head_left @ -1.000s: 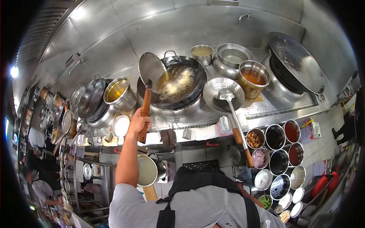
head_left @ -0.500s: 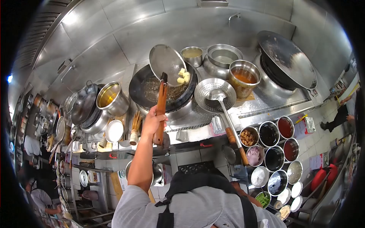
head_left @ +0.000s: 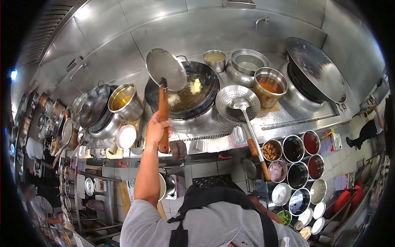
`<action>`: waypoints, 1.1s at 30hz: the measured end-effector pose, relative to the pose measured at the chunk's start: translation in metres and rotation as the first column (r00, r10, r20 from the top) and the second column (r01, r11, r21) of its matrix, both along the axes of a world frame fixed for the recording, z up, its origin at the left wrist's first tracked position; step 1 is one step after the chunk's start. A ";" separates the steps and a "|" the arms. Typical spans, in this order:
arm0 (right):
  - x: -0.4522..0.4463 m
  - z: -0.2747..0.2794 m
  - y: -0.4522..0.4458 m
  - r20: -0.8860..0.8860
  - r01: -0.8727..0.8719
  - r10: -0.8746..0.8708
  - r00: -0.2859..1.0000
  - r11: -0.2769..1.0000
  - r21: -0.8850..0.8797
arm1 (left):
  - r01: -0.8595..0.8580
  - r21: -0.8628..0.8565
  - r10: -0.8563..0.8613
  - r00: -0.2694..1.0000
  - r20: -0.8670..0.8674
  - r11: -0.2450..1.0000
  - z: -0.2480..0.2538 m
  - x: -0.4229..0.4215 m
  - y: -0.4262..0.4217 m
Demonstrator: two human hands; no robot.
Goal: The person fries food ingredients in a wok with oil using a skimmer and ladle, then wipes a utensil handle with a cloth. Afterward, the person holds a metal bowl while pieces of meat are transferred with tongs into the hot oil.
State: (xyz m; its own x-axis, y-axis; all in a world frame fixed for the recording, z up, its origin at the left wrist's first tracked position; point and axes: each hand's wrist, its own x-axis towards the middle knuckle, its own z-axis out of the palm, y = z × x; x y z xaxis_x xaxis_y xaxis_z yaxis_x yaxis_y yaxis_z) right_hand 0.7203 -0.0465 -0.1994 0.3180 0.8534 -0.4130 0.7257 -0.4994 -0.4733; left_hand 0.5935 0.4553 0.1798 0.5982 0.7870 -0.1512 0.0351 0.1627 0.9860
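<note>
My left hand [head_left: 157, 128] is wrapped round the wooden handle of a round mesh strainer [head_left: 166, 69], which is tilted over the left part of a black wok [head_left: 205, 96]. Oil covers the wok's bottom, with pale yellow cubes [head_left: 196, 85] at its right and bubbling froth to the left. No food shows on the strainer. My right arm hangs low at my side, and its hand is hidden. A perforated ladle [head_left: 238, 103] with a second ladle lying in it rests right of the wok.
Left of the wok are a pot of yellow oil [head_left: 126, 101] and another wok [head_left: 94, 108]. An amber-filled pot [head_left: 270, 84] and a large tilted wok [head_left: 317, 70] stand right. Sauce and ingredient pots [head_left: 293, 148] fill the lower right. A co-worker [head_left: 41, 206] is far left, another person [head_left: 368, 129] far right.
My left hand first swung the strainer right, with yellow cubes at its edge, then back left. The cubes are now in the wok's oil. The camera view has shifted slightly.
</note>
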 end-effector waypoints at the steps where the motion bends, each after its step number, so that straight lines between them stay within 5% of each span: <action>1: 0.000 -0.007 -0.001 -0.003 0.028 -0.028 1.000 0.999 0.046 | -0.035 0.122 0.046 0.995 -0.084 0.992 -0.002 -0.006 0.007; 3: 0.000 -0.019 -0.002 -0.013 0.084 -0.083 0.996 0.987 0.137 | -0.065 0.324 0.134 0.971 -0.196 0.944 -0.006 -0.022 0.021; 7: -0.007 -0.011 -0.005 -0.101 0.223 -0.205 0.974 0.949 0.224 | -0.073 0.448 0.222 0.931 -0.290 0.891 0.009 -0.046 0.020; 10: -0.009 -0.003 -0.013 -0.218 0.261 -0.231 0.948 0.957 0.123 | -0.088 0.485 0.285 0.893 -0.349 0.870 0.008 -0.060 0.015; 14: -0.023 -0.046 -0.028 -0.110 0.223 -0.207 0.972 0.962 0.160 | 0.002 0.263 0.113 0.899 -0.422 0.965 0.005 -0.057 0.011; 16: -0.032 -0.132 -0.047 0.204 0.011 -0.061 0.977 0.971 0.239 | 0.040 0.106 -0.013 0.969 -0.245 0.994 -0.003 -0.045 0.014; 18: -0.031 -0.145 -0.049 0.181 0.000 -0.039 0.983 0.978 0.207 | 0.060 0.047 -0.048 0.974 -0.220 0.997 0.000 -0.025 0.017; 20: -0.032 -0.116 -0.050 0.158 -0.015 -0.013 0.987 0.984 0.175 | 0.123 -0.037 -0.127 0.981 -0.147 0.992 -0.010 -0.006 0.028; 22: -0.031 -0.030 -0.040 -0.061 0.249 -0.244 0.968 0.893 0.374 | 0.152 -0.035 -0.155 0.979 -0.132 0.988 -0.009 0.012 0.025; 25: -0.013 -0.023 -0.025 -0.032 0.050 -0.044 0.999 0.973 0.227 | 0.191 -0.021 -0.192 0.974 -0.121 0.981 -0.002 0.026 0.004; 28: -0.012 -0.033 -0.028 0.077 0.025 -0.055 0.996 0.937 0.348 | 0.187 0.014 -0.184 0.975 -0.127 0.982 0.002 0.028 -0.021; 32: -0.009 -0.025 -0.030 -0.035 0.047 -0.038 0.999 0.953 0.299 | 0.110 0.248 -0.061 0.979 -0.196 0.963 -0.014 0.032 -0.037; 33: -0.009 -0.013 -0.026 -0.089 0.107 -0.102 0.991 0.993 0.053 | 0.094 0.262 -0.039 0.977 -0.209 0.960 -0.013 0.030 -0.045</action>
State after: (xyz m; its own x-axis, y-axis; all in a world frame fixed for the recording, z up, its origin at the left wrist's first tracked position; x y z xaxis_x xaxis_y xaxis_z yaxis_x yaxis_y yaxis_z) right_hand 0.7114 -0.0721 -0.2122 0.3725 0.8403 -0.3939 0.6264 -0.5408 -0.5614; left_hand 0.6237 0.4105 0.1666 0.6299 0.7743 -0.0610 0.2373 -0.1171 0.9644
